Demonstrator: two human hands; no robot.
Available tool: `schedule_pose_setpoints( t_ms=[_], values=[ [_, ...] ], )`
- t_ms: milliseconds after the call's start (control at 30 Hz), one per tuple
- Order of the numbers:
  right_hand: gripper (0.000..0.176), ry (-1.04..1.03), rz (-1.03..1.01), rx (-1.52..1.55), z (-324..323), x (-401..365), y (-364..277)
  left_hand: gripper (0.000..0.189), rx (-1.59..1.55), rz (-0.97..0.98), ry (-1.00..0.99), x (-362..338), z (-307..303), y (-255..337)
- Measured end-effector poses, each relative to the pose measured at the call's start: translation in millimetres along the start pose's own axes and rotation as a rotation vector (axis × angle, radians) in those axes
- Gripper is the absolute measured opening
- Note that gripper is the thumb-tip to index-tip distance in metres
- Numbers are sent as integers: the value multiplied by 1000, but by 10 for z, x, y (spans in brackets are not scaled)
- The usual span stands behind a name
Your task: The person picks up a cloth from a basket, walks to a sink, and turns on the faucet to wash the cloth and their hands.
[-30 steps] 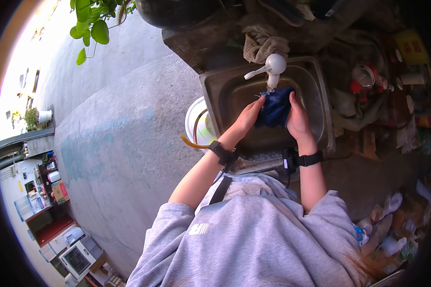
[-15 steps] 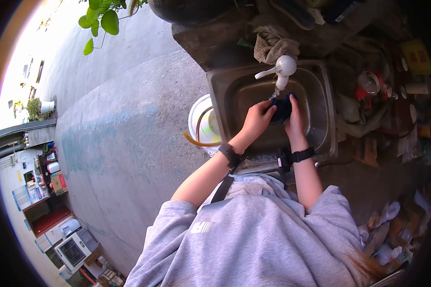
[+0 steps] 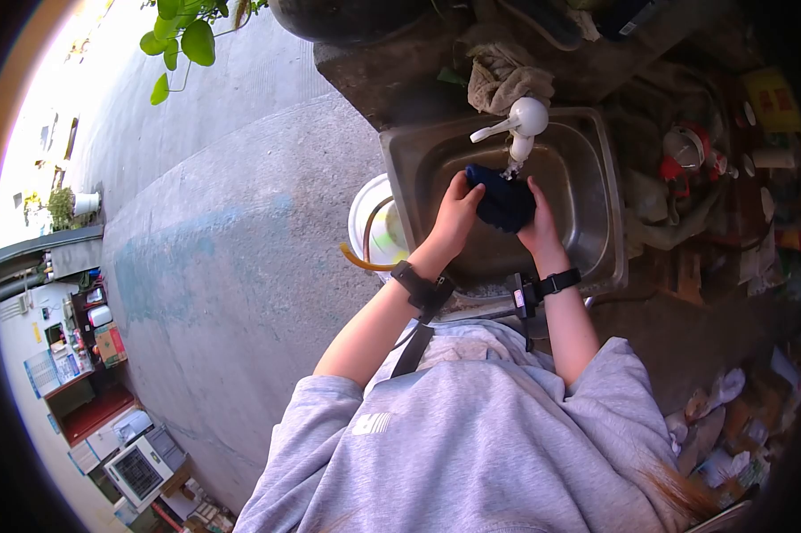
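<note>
A dark blue wet-looking cloth (image 3: 504, 202) is held between my two hands under the white tap (image 3: 522, 133), from which water runs onto it. My left hand (image 3: 456, 211) grips the cloth's left edge, thumb on top. On the other side, my right hand (image 3: 540, 222) holds the right edge, its thumb pointing up and its other fingers partly hidden beneath. Both hands are over the metal sink (image 3: 596, 200). The cloth's exact kind cannot be made out.
Left of the sink stands a white bucket (image 3: 361, 218) with a brownish hose (image 3: 365, 260) by it. A crumpled beige rag (image 3: 500, 78) lies behind the tap. At right are a red-and-white object (image 3: 685, 149) and clutter. Green leaves (image 3: 198, 42) hang at upper left.
My left hand has moved left and my hands are wider apart. The dark blue cloth, bunched before, is now spread wider between them under the water.
</note>
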State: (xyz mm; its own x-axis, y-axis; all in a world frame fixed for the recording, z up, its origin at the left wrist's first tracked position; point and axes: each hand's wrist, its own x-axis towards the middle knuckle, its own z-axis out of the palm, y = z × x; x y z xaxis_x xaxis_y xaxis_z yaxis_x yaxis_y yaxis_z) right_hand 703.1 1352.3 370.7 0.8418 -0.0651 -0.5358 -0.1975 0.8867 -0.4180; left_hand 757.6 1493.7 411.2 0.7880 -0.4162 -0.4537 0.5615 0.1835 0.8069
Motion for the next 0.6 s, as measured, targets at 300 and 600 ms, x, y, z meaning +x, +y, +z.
schedule_pose_setpoints(
  t_ms=[300, 600],
  values=[
    [33, 72, -439, -582, 400, -145, -5, 37, -214, -356, -41, -117, -14, 129],
    [31, -142, -621, -1058, 566, -311, -129, 40, -678, -392, -304, -24, -128, 11]
  ],
)
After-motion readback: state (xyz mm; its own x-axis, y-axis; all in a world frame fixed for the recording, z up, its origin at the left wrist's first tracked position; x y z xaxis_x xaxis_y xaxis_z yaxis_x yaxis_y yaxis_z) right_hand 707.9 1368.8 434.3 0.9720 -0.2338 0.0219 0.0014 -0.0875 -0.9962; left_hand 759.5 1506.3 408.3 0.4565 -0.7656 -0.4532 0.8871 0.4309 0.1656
